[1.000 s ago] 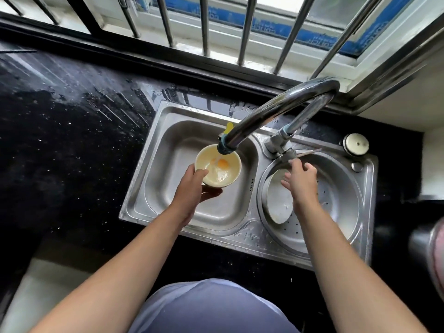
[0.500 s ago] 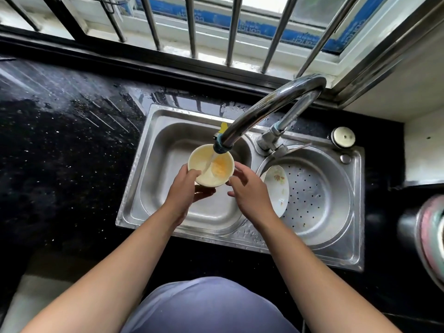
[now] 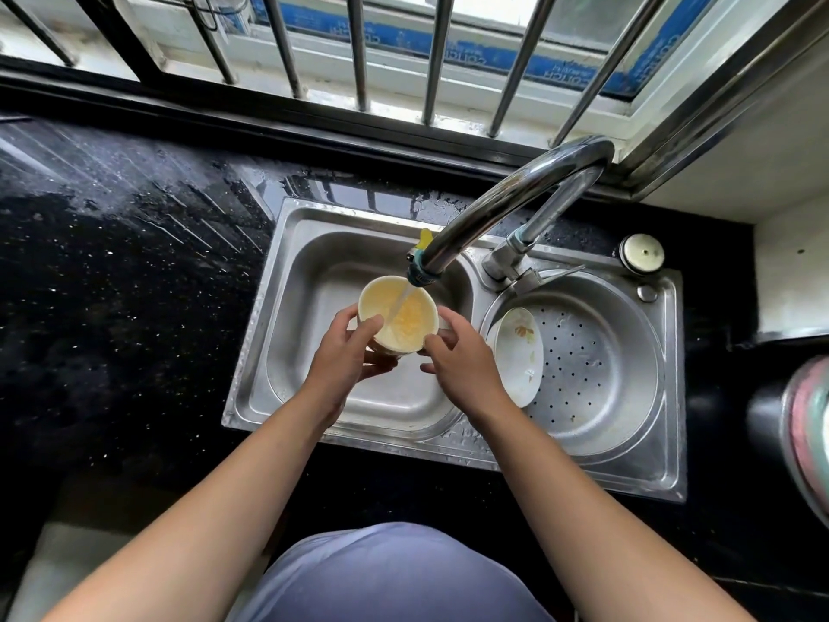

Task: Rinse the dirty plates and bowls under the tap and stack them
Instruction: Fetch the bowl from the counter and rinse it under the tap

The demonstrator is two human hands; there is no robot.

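A cream bowl [image 3: 399, 314] with yellow residue sits under the tap spout [image 3: 419, 273], and water runs into it. My left hand [image 3: 345, 352] grips the bowl's left rim with the thumb inside and fingers beneath. My right hand [image 3: 457, 356] holds the bowl's right side. A white plate [image 3: 520, 356] with a flower print leans on edge against the left wall of the round right basin [image 3: 596, 374]. Both hands are over the rectangular left basin [image 3: 309, 307].
The chrome tap [image 3: 516, 199] arches from the divider between the basins, its lever [image 3: 551, 276] pointing right. Wet black countertop [image 3: 112, 262] spreads to the left. A round white cap [image 3: 641, 253] sits at the sink's back right corner. A metal pot [image 3: 803, 433] stands at far right.
My right hand left the tap lever and came across to the bowl's right side. Water now runs into the bowl. My left hand keeps its hold.
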